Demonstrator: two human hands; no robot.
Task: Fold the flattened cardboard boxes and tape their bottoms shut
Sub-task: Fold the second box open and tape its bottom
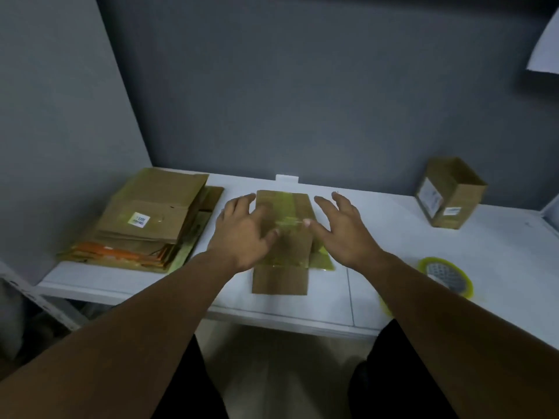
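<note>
- A white table (378,237) is standing against a grey wall.
- A stack of flattened cardboard boxes (145,219) is lying on the table's left end.
- The cardboard box (284,204) being worked on is sitting at the table's middle near the front edge, with yellowish clear tape (287,260) running across its upper face.
- A folded box (450,192) is standing open-topped at the far right, well apart.
- The left hand (242,234) is reaching over the box's left side, fingers spread and relaxed, grasping nothing.
- The right hand (341,234) is hovering at the right side, fingers likewise released, thumb tip touching the tape.
- A tape roll (446,276) is lying flat beside the right forearm.
</note>
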